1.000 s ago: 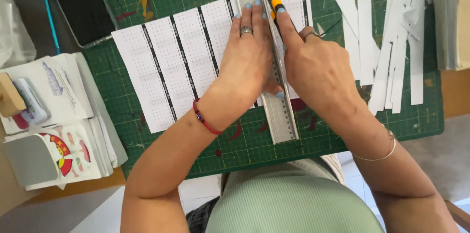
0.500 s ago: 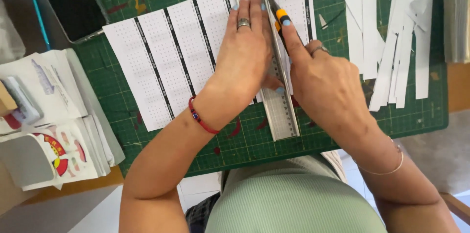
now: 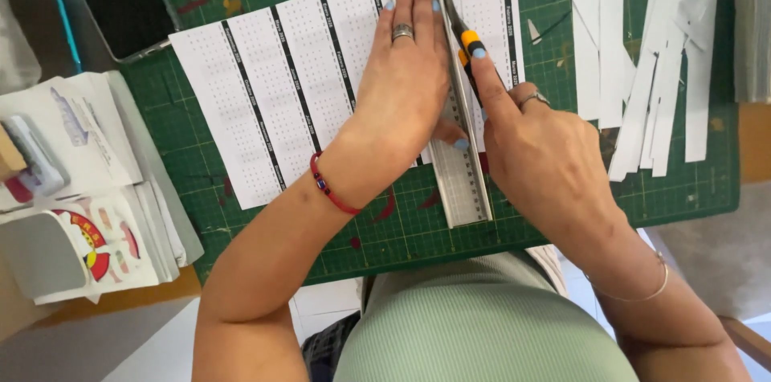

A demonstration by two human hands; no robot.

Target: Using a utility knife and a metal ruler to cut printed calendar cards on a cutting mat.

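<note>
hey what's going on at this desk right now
A person is cutting a printed white sheet on a green cutting mat. Their left hand presses flat on a metal ruler laid across the sheet, while the right hand holds a yellow and black craft knife against the ruler's right edge, index finger on top. Cut white paper strips lie on the mat's right side, and a stack of printed cards sits to the left.

cutting mat [image 3: 691, 189]: green, pale grid
paper sheet [image 3: 265, 101]: white, black stripes, dotted
knife [image 3: 464, 43]: yellow and black
ruler [image 3: 462, 165]: silver
bracelet [image 3: 329, 189]: red
</note>
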